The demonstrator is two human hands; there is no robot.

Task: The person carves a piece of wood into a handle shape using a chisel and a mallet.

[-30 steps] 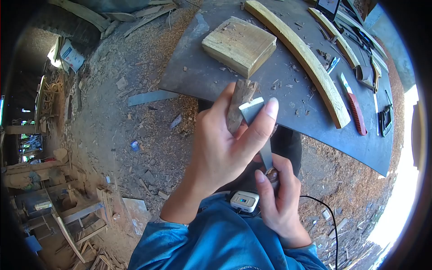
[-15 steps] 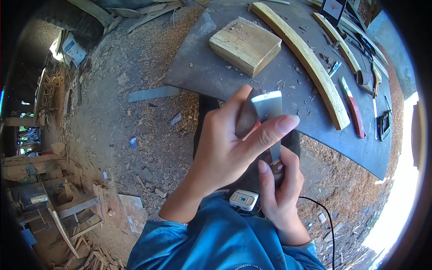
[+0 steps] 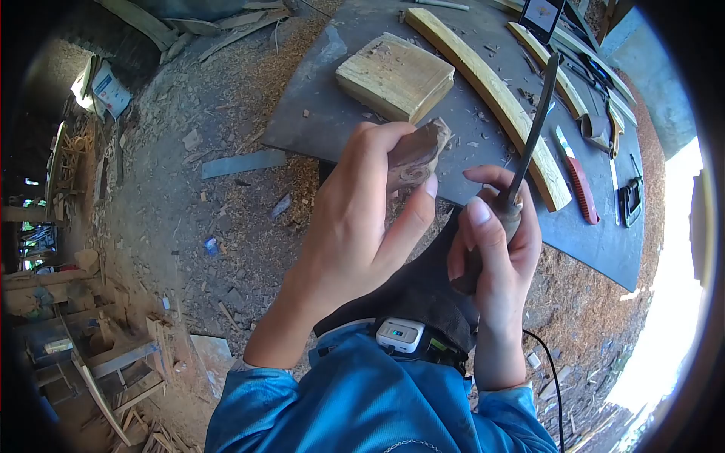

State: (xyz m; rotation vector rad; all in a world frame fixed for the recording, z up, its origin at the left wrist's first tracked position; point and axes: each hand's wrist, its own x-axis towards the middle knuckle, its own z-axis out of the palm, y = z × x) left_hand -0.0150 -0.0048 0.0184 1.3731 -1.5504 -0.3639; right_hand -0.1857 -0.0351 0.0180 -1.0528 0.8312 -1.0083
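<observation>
My left hand (image 3: 351, 200) is closed round a small brown block (image 3: 415, 155) with a swirled, rough end face; the kind of block I cannot tell. In my right hand (image 3: 498, 234) is a chisel, its handle wrapped by the fingers. The chisel's narrow dark blade (image 3: 535, 132) points up and away from me, seen edge-on, and stands apart from the block. Both hands are over my lap at the near edge of the dark table (image 3: 302, 121). Just beyond the left hand, a thick squared wooden block (image 3: 396, 72) lies on the table.
A long curved wooden piece (image 3: 491, 98) lies across the table. To its right are a red-handled knife (image 3: 581, 192), a black clamp (image 3: 629, 202) and a second curved strip (image 3: 551, 64). A phone (image 3: 540, 16) stands at the back. Shavings litter the floor; a black cable (image 3: 555, 370) hangs at right.
The chisel has come away from the brown block, swinging right and up so its blade shows edge-on. My right hand has risen to the right; my left hand has shifted slightly left.
</observation>
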